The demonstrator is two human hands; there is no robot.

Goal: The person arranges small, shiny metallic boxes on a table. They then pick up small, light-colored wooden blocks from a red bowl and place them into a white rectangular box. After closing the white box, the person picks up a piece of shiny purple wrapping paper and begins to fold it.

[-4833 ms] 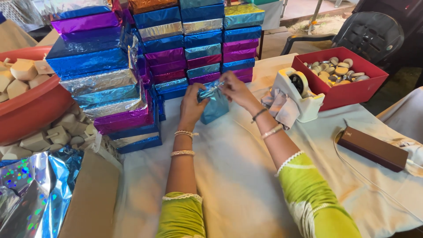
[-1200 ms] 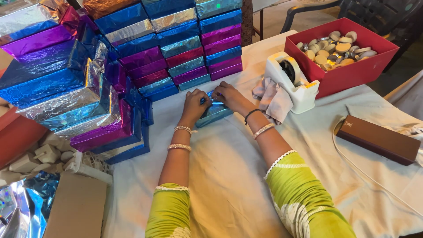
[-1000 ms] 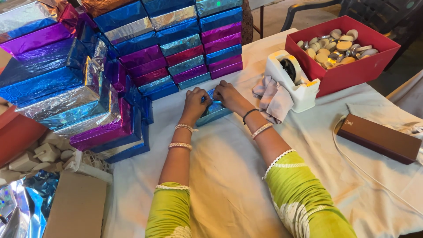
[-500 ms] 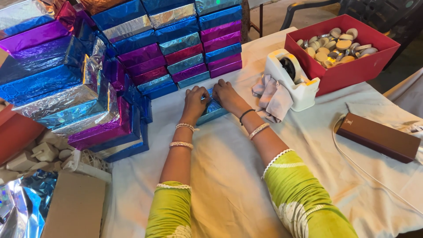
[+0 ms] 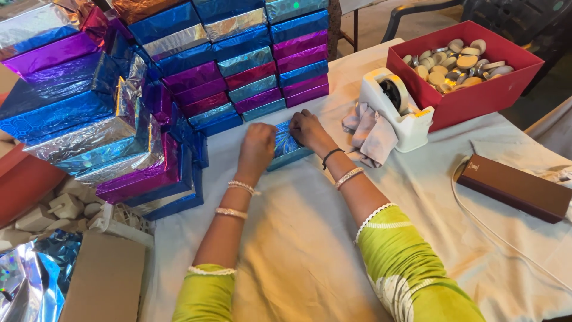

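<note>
While the big wall of shiny boxes (image 5: 196, 65) stands behind it, a small blue foil box (image 5: 286, 146) lies on the table (image 5: 310, 250). Both hands press it flat, left hand (image 5: 257, 146) and right hand (image 5: 305, 128), fingers laid down, not pinching. It looks like wrapping; next needs tape from the white tape holder (image 5: 396, 107), right of the box.
</note>
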